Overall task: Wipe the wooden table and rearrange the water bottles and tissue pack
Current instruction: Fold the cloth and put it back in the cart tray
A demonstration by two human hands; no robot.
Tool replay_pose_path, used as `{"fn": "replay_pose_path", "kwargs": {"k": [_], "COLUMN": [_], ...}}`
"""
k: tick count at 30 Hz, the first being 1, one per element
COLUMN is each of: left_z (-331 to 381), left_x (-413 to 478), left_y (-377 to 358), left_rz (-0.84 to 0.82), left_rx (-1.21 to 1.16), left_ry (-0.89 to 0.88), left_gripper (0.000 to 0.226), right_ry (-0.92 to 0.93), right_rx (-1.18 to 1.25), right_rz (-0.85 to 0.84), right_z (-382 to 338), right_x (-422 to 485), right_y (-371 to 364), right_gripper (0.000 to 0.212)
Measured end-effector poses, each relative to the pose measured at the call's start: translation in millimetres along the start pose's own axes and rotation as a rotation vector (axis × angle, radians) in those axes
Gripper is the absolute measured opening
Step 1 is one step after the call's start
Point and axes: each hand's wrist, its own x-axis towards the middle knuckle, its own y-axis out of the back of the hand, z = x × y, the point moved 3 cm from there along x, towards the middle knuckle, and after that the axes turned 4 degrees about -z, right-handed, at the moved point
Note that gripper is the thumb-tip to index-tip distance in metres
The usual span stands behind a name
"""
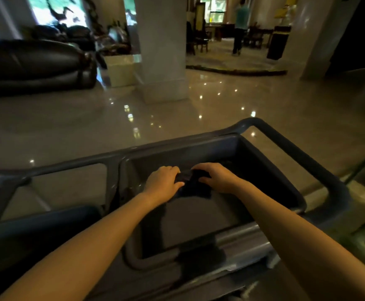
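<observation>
Both hands reach into the deep tub of a grey cleaning cart (270,168). My left hand (163,181) and my right hand (217,174) each grip one end of a dark cloth (195,186), held bunched between them above the tub's floor. The cloth hangs down a little below my fingers. No wooden table, water bottles or tissue pack appear in this view.
The cart's curved handle (307,157) arcs to the right. A white pillar (162,48) stands ahead on the glossy tiled floor. A black leather sofa (36,64) sits at the left. A person (240,25) walks far off at the back right.
</observation>
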Motion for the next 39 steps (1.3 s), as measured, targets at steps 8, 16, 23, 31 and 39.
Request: {"fn": "replay_pose_path", "kwargs": {"k": [8, 16, 23, 31, 39], "left_z": [-55.8, -69.4, -63.3, -50.9, -63.2], "left_x": [-13.0, 21.1, 65.2, 86.7, 93.8], "left_y": [-22.5, -56.3, -88.1, -104.3, -117.7], "left_rz": [-0.047, -0.058, -0.059, 0.015, -0.071], "left_rx": [0.003, 0.001, -0.062, -0.344, -0.330], "left_ry": [0.227, 0.339, 0.362, 0.434, 0.450], "left_gripper": [0.027, 0.027, 0.031, 0.032, 0.040], "right_ry": [0.097, 0.139, 0.069, 0.043, 0.114], "right_rx": [-0.048, -0.053, -0.041, 0.077, -0.037], "right_rz": [-0.139, -0.101, -0.103, -0.054, -0.238], "right_z": [-11.1, 21.1, 68.5, 97.7, 110.2], "right_x": [61.7, 93.3, 113.9, 121.7, 132.9], "right_y": [-48.3, -70.0, -80.4, -82.3, -87.9], "right_gripper": [0.039, 0.036, 0.041, 0.039, 0.053]}}
